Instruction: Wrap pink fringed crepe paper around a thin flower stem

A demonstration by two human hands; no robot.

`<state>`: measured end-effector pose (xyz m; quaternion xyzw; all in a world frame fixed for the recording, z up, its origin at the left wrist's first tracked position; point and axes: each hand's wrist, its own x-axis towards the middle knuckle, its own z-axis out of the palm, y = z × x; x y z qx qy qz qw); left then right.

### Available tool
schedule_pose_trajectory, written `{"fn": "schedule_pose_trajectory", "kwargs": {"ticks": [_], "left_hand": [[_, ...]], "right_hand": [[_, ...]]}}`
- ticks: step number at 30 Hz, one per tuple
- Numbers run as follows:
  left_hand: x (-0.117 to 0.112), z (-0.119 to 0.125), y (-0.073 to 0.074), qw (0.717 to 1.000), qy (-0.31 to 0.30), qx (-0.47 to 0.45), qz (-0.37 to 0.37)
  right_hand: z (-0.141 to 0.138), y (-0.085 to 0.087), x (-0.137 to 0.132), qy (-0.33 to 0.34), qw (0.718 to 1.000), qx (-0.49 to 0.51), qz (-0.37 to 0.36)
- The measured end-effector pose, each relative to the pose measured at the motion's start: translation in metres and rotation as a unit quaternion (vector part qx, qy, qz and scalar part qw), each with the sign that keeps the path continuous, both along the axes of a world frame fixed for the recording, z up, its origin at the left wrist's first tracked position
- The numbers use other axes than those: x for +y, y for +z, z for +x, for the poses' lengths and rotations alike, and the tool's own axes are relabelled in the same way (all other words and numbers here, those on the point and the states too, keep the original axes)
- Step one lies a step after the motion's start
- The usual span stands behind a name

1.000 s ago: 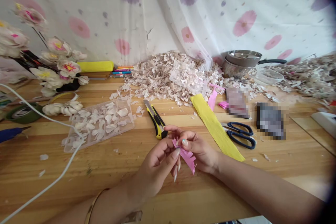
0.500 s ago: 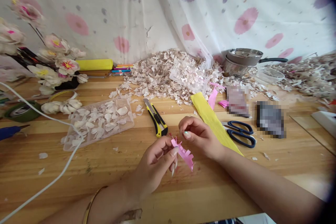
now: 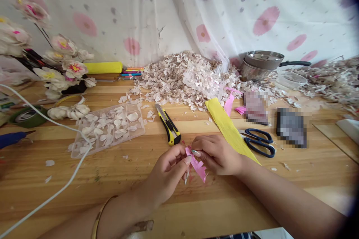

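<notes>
A fringed strip of pink crepe paper (image 3: 198, 168) is pinched between the thumb and fingers of my left hand (image 3: 171, 170). Its cut edge points up and right, and its lower end hangs free. My right hand (image 3: 217, 155) closes thumb and fingertips at the upper end of the strip, on its fringe. Just beyond my hands lies a yellow and black utility knife (image 3: 169, 125), blade pointing away. A folded yellow crepe paper strip (image 3: 230, 130) runs beneath my right wrist. Dark-handled scissors (image 3: 259, 142) lie to its right.
A clear compartment tray (image 3: 109, 129) of pale petals sits at left, crossed by a white cord (image 3: 71, 179). Behind are a heap of dried petals (image 3: 165, 78), a metal pan (image 3: 260, 63) and artificial flowers (image 3: 74, 68). A blue-handled tool (image 3: 12, 139) lies far left.
My right hand has come down and left onto the upper end of the pink strip, its fingertips now touching it. My left hand keeps its pinch. The view has shifted slightly.
</notes>
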<state>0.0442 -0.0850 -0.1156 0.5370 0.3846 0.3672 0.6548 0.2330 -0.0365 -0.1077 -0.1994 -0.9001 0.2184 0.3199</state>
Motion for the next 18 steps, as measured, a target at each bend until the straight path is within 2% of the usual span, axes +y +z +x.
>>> {"fn": "schedule_pose_trajectory", "kwargs": {"ticks": [7, 10, 14, 18], "left_hand": [[0.0018, 0.0018, -0.0007, 1.000, 0.004, -0.022, -0.010], [0.0023, 0.0021, 0.0001, 1.000, -0.001, -0.017, -0.010], [0.0024, 0.0024, -0.0002, 1.000, -0.010, -0.013, -0.001], [0.0013, 0.0014, -0.0022, 1.000, -0.026, 0.006, 0.005]], "right_hand": [[0.0013, -0.0052, -0.0005, -0.012, 0.999, 0.025, -0.018], [0.0005, -0.0060, -0.0010, -0.022, 1.000, 0.017, -0.004], [-0.0014, -0.0041, -0.0034, -0.059, 0.998, -0.010, 0.020], [-0.0043, 0.0000, -0.0083, -0.091, 0.995, -0.035, -0.013]]}}
